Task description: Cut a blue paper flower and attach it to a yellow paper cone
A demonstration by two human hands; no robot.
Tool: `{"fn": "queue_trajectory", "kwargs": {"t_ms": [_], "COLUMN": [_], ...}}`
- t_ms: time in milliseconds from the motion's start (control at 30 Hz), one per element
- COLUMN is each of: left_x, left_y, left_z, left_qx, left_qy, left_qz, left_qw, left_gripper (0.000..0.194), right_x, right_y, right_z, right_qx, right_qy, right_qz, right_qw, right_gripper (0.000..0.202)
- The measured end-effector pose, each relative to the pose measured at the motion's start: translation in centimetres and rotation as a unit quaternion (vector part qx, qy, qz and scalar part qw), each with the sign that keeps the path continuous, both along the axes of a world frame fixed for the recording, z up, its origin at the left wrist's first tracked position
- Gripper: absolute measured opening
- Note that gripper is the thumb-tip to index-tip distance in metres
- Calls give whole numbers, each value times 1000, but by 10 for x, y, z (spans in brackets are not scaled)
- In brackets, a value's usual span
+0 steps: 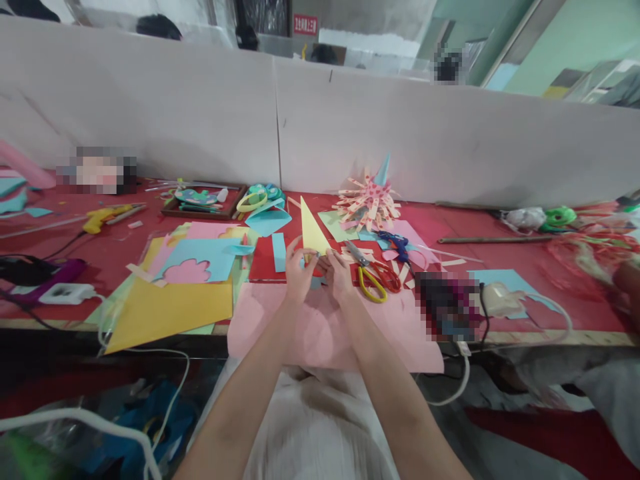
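Between my two hands a pale yellow paper triangle stands with its point up. My left hand pinches its lower left part, and my right hand closes on its lower right corner. The fingertips almost meet at the bottom edge. Under my wrists lies a large pink sheet, hanging over the table's front edge. Scissors with yellow and red handles lie just right of my right hand. A light blue paper strip is left of my left hand.
A paper figure with fringed strips and a blue cone stands behind. A blue glue gun lies right, a yellow glue gun far left. Coloured sheets are stacked left. White cables hang at the edge. A white partition closes the back.
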State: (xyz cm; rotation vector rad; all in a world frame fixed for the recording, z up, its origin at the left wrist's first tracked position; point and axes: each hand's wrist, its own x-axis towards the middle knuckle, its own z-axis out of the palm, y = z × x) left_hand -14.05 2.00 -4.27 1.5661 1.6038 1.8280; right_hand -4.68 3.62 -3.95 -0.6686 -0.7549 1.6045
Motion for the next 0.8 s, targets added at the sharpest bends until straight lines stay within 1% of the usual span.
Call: {"fn": "queue_trajectory", "kwargs": {"t_ms": [200, 333, 433, 633, 800], "left_x": [0, 1, 2, 3, 4], "left_y": [-2, -3, -3, -2, 3], "left_z": [3, 4, 5, 3, -5], "left_qx": [5, 8, 15, 0, -14], "left_qy": [-6, 1, -9, -94, -88], "left_qz": [9, 6, -12, -53, -70], "left_qw": [1000, 1000, 1000, 994, 994], "left_gripper": [15, 19, 21, 35, 47], "right_x": [-1, -2, -2, -1, 0], "right_y": [1, 2, 3, 2, 3], "right_z": [-2, -3, -4, -1, -2], "right_qx": [-7, -11, -12, -19, -17], "right_qy": [-17, -27, -34, -27, -39], "right_qz": [3, -10, -25, -42, -41], "right_qw": [1000, 1000, 999, 999, 998], "right_gripper": [38, 34, 33, 34, 35]}}
